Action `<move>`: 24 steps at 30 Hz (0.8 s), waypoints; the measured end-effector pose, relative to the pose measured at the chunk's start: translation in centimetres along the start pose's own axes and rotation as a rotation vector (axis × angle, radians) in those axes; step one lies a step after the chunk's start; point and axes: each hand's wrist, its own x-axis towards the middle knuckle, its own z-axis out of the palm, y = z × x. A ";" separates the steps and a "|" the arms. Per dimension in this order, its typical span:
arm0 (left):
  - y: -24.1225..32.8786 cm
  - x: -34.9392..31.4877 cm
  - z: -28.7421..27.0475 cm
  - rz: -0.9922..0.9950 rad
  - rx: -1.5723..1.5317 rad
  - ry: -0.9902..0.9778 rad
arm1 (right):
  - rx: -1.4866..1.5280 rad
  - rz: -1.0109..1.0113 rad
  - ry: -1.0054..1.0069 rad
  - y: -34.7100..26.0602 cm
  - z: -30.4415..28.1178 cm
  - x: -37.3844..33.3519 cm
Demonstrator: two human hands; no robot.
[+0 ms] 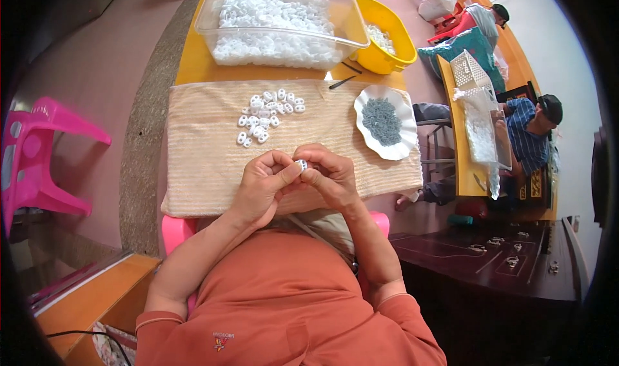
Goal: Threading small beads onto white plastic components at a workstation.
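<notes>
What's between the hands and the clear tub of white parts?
In the head view, a loose cluster of small white parts on the beige cloth lies between the hands and the clear tub.

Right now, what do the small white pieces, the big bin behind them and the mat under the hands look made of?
White pieces: probably moulded plastic, smooth and uniform in shape. Bin: clear hard plastic, contents visible through its walls. Mat: woven beige fabric, fine ribbed lines, soft edges. Left hand and right hand pinch one such piece.

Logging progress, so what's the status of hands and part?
Both hands' fingers pinch one small white plastic piece together. Left hand, right hand over beige cloth. Nothing in the way.
</notes>
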 end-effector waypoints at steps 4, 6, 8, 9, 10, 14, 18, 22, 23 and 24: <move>0.3 -0.2 0.6 -0.029 0.010 -0.005 | -0.043 -0.030 -0.041 -0.1 -0.2 0.0; 0.2 -0.1 0.7 -0.024 0.020 -0.006 | -0.122 -0.079 -0.062 0.0 -0.4 0.0; -0.1 0.2 0.1 -0.032 -0.018 -0.018 | -0.082 -0.059 -0.055 0.1 -0.3 0.0; -0.1 0.3 0.1 -0.029 -0.016 -0.026 | -0.087 -0.066 -0.055 -0.1 -0.1 0.0; -0.1 0.4 0.0 -0.032 -0.017 -0.019 | -0.036 -0.020 -0.027 -0.3 0.1 0.0; 0.1 0.4 -0.1 -0.060 -0.047 -0.028 | 0.031 0.052 0.003 -0.6 0.1 0.2; 0.6 0.2 0.9 -0.059 -0.018 -0.028 | 0.023 0.053 0.008 -0.8 -0.4 0.5; 0.6 0.1 1.3 -0.030 0.076 0.035 | -0.127 0.155 0.175 -1.8 -2.2 1.4; 0.5 0.0 1.2 -0.005 0.127 0.047 | -0.222 0.183 0.253 -2.2 -3.0 1.8; 0.5 -0.1 1.2 -0.001 0.125 0.046 | -0.229 0.172 0.274 -3.0 -4.1 2.5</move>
